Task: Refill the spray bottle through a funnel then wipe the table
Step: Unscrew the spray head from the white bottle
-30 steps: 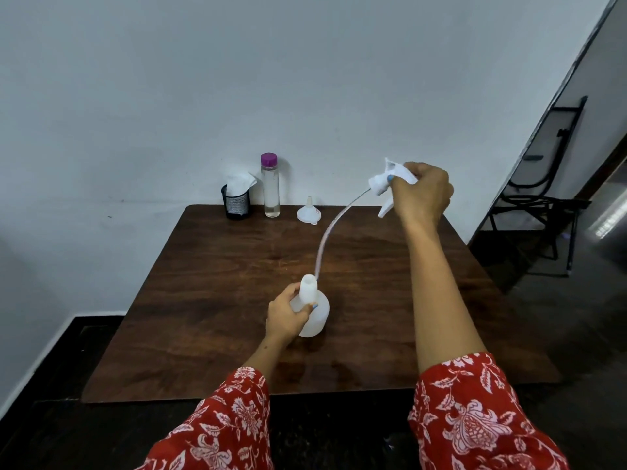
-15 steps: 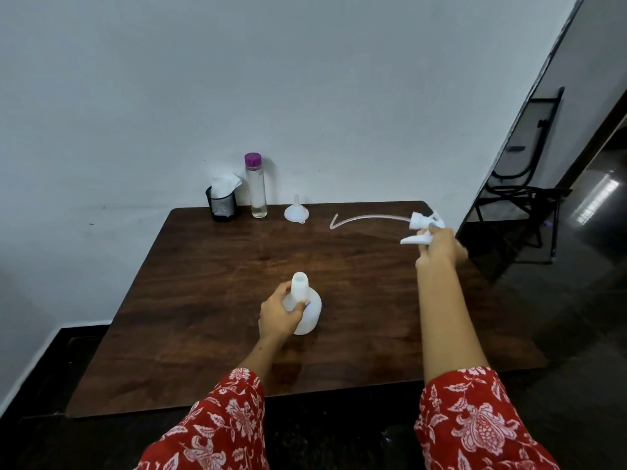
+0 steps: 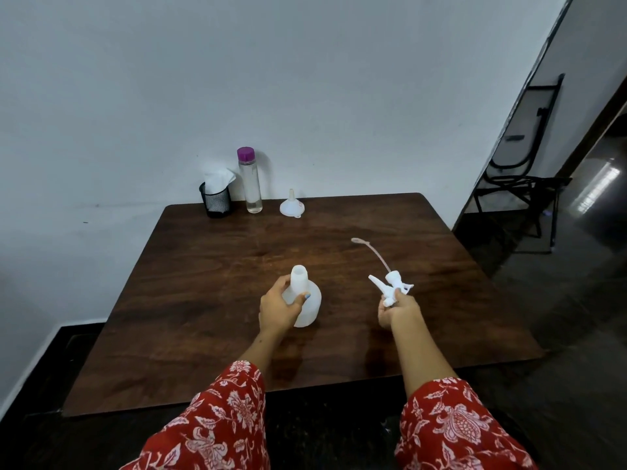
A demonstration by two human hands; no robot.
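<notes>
Dark wood worktop (image 3: pixel 210 300) pushed against a plain white wall (image 3: pixel 305 79), black chair (image 3: pixel 522 164) off right. Left hand (image 3: pixel 278 308) fingers wrap the open spray bottle (image 3: pixel 307 300) mid-worktop — right hand (image 3: pixel 397 308) grips the pulled-out sprayer head (image 3: pixel 390 286). Funnel (image 3: pixel 292 205), water bottle (image 3: pixel 250 181) and mesh cup (image 3: pixel 215 200) sit at the back edge.

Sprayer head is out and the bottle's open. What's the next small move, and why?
Probably lay the sprayer head on the table: the right hand grips it, the left hand steadies the open bottle, and the funnel by the wall needs a free hand.
</notes>
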